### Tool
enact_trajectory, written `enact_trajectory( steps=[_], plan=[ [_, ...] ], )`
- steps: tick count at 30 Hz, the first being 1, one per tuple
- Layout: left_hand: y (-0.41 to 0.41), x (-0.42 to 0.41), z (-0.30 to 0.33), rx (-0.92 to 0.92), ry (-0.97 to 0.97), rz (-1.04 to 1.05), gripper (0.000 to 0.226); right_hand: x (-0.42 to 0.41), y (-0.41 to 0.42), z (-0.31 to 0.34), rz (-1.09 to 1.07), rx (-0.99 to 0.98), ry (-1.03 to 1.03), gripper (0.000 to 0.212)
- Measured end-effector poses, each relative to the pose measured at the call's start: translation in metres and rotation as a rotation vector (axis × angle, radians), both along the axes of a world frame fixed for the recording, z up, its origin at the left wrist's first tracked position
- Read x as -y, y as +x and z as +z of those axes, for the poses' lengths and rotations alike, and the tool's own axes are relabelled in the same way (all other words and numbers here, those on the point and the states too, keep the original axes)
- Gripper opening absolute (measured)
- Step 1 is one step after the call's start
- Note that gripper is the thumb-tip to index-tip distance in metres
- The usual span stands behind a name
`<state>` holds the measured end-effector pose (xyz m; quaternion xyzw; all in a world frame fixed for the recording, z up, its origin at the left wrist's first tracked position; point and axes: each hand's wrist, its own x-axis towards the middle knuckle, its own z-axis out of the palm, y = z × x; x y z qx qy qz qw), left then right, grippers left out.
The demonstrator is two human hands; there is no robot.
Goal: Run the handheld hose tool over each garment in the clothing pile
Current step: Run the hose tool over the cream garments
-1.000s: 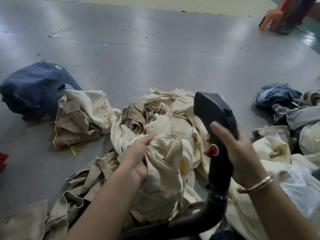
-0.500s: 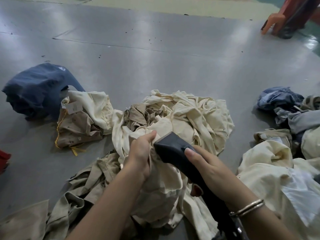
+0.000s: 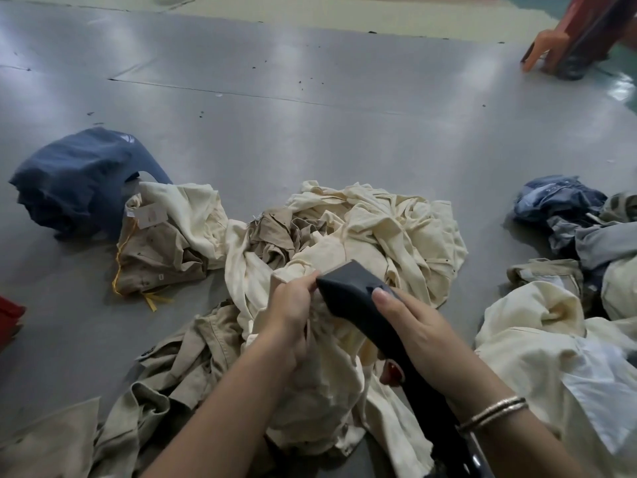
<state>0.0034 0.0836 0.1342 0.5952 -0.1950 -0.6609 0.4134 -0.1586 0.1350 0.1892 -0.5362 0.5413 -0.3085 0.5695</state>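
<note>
right hand is wrapped round the dark handle of the hose tool, index finger laid along the top, and the flat head is pressed down onto the cream garment. left hand has a bunched fistful of that same cloth, fingertips just beside the tool head, holding it taut. the garment looks soft, light and floppy, so it'll slide and fold under the head unless it's pinched close to the nozzle, which is where the left hand sits. the tool looks rigid; best gripped mid-handle. it all lies at the near edge of the cream clothing pile; a navy garment sits far left of the pile. compared with 1 second ago, the tool has swung from upright to face down on the cloth, and since 0.5 seconds ago it has barely shifted.
</note>
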Motion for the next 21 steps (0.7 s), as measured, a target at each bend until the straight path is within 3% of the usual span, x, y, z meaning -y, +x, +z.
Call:
enact_trajectory(
  steps=[4, 10, 16, 21],
  plan=[
    [0.001, 0.001, 0.0, -0.029, 0.021, 0.036, 0.042, 0.007, -0.001, 0.0, -0.149, 0.047, -0.048, 0.042],
    [0.0, 0.002, -0.003, 0.003, -0.007, 0.032, 0.039, 0.001, -0.006, 0.002, 0.066, 0.015, 0.007, 0.042],
    [-0.003, 0.003, 0.001, -0.131, 0.004, -0.002, 0.036, 0.004, 0.003, -0.002, -0.072, 0.035, -0.024, 0.045],
    [0.006, 0.01, 0.002, -0.145, 0.064, 0.142, 0.04, -0.004, 0.012, -0.006, -0.007, 0.077, -0.029, 0.037]
  ],
)
